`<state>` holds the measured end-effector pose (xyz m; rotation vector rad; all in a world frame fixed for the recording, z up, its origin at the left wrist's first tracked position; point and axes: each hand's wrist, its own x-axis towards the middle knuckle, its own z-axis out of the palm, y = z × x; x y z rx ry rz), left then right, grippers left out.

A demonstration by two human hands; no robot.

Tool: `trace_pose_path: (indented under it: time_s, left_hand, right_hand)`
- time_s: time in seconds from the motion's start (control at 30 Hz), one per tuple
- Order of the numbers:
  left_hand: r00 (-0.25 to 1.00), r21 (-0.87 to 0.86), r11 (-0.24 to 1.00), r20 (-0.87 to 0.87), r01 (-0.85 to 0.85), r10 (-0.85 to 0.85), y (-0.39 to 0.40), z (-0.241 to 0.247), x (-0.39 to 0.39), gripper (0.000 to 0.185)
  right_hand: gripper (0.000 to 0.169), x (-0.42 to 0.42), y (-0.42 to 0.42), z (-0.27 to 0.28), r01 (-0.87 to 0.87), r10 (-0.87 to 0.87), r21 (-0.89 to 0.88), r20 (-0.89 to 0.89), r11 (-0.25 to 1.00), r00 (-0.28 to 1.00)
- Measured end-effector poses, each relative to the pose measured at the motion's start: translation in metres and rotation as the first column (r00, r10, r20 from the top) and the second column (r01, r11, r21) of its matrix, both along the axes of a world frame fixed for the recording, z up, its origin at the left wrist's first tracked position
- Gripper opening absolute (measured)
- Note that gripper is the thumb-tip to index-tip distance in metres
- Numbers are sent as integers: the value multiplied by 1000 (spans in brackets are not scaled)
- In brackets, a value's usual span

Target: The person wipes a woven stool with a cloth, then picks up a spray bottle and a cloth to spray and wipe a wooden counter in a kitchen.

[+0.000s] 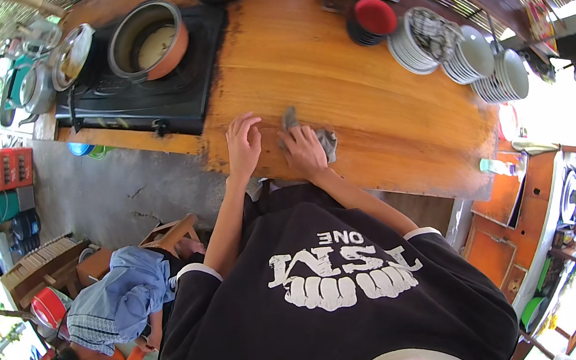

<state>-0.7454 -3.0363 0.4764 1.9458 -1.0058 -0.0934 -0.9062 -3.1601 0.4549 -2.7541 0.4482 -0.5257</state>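
Observation:
A crumpled grey cloth [328, 144] lies on the wooden tabletop [340, 84] near its front edge. My right hand [306, 148] presses on the cloth, which shows beyond the fingers and beside the palm. To its left, my left hand [243, 144] is held with fingers apart and slightly curled, holding nothing, at the table's front edge. Whether it touches the wood I cannot tell.
A pot [173, 55] with something pale inside stands on a black gas stove [119, 108] at the left. Stacked white plates [410, 51], a checked cloth [435, 32] and a red-topped container [375, 17] are at the back right. A person in blue [123, 296] sits lower left.

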Motion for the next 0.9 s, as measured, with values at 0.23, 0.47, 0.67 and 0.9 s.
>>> trace_pose_path:
  time_s: [0.23, 0.47, 0.67, 0.9]
  left_hand:
    - [996, 63, 994, 2, -86, 86, 79, -2, 57, 20]
    - [969, 115, 985, -200, -126, 147, 123, -19, 46, 20]
    - [971, 147, 974, -143, -172, 193, 122, -21, 41, 21]
    - [976, 116, 970, 59, -216, 210, 122, -26, 36, 22]
  right_hand:
    - [33, 97, -50, -5, 113, -113, -14, -78, 994, 990]
    - [34, 150, -67, -4, 288, -292, -64, -50, 955, 955]
    - [34, 99, -17, 6, 78, -71, 113, -68, 991, 995]
    - [53, -9, -11, 59, -277, 313, 241, -127, 930, 941]
